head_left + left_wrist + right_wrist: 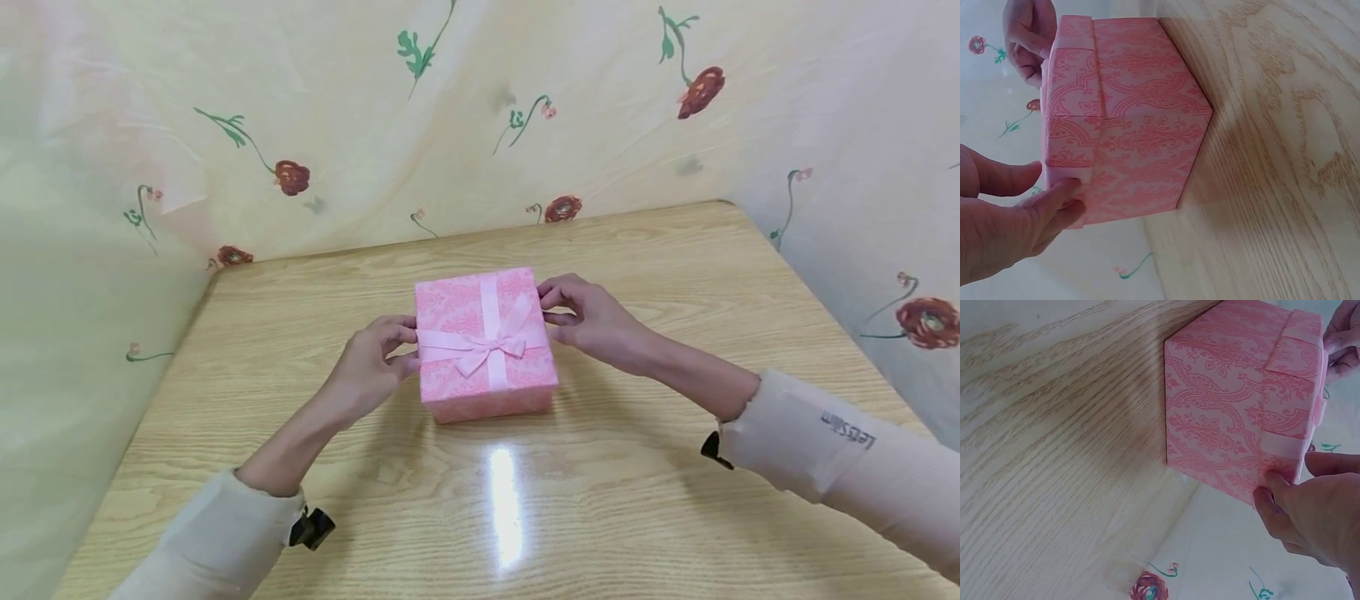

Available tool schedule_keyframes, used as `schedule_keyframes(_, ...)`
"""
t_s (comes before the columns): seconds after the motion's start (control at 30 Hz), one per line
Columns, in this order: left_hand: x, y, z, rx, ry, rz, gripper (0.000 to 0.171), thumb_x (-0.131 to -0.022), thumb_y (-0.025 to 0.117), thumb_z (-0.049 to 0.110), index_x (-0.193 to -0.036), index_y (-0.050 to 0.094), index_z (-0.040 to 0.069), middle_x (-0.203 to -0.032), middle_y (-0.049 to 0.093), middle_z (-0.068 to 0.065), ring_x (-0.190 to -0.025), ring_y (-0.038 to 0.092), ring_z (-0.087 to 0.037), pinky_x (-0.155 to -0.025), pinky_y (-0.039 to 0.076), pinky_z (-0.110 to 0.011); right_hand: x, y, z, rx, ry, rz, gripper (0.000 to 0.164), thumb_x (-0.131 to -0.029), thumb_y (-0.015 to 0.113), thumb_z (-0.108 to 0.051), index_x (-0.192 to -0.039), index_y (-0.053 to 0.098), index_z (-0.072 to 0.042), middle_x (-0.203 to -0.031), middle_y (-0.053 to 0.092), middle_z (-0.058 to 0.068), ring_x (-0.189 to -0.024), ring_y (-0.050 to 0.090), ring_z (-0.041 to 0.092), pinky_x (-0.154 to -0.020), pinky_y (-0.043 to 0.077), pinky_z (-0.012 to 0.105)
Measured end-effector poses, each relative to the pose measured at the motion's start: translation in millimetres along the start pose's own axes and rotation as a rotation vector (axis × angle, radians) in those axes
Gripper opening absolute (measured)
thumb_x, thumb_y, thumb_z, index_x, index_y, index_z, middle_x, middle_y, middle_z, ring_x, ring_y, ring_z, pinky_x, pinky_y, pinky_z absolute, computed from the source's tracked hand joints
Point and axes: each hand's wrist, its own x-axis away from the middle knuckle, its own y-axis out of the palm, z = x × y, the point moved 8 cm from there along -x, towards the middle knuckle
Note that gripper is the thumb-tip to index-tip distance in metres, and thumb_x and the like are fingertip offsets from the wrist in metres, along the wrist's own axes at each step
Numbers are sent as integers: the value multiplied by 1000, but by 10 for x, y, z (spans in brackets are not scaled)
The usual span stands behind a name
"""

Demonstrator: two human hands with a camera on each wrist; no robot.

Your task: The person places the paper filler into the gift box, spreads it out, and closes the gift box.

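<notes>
A pink patterned gift box (491,408) stands on the wooden table, its lid (453,307) seated on top. Pale pink ribbon crosses the lid and ends in a bow (493,347). At the lid's left side, my left hand (369,365) holds it, fingertips on the ribboned side wall and thumb near the top edge. From the opposite side my right hand (596,323) holds the lid with bent fingers. In the right wrist view, those fingertips (1272,490) lie at the lid's lower rim, beside the ribbon.
The wood-grain table (300,292) extends around the box, with a bright light reflection in front of it. Pale floral cloth (360,167) hangs along the back and both sides. Each sleeve cuff (247,517) has a small black device.
</notes>
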Motion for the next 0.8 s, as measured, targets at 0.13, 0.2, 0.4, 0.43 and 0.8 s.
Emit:
schedule_keyframes(0.13,11,-17,2,36,-31,-18,21,-86,53,-22,-107,54,-18,-136,42,-21,-127,48,-35,-93,47,-24,8,9,4,-8,5,-3,18,-81,46,23,-97,49,16,-134,36,23,-128,46,39,-100,42,27)
schedule_keyframes(0.2,10,-29,9,38,-38,-17,23,-86,53,-22,-108,54,-18,-136,43,-21,-126,49,-35,-92,48,-24,6,1,5,-9,14,0,20,-81,47,23,-99,49,16,-136,35,22,-128,46,39,-98,44,27)
schedule_keyframes(0.4,-20,-57,20,30,-48,0,26,-86,54,-20,-112,55,-17,-138,45,-21,-123,52,-35,-89,50,-25,-21,-30,-20,-3,45,18,24,-82,48,22,-104,51,15,-138,36,20,-126,48,38,-93,47,27)
schedule_keyframes(0.43,-25,-56,17,44,-54,0,27,-86,53,-20,-113,55,-17,-139,44,-21,-124,51,-35,-90,50,-26,-27,-31,-23,-2,51,21,25,-82,48,22,-105,51,15,-138,36,20,-126,48,38,-93,48,28)
schedule_keyframes(0.8,-67,11,-99,89,-98,-22,29,-84,52,-21,-113,54,-17,-138,45,-23,-127,49,-33,-91,49,-27,-70,25,155,41,122,26,19,-84,51,19,-103,51,16,-136,37,24,-124,49,42,-94,47,33)
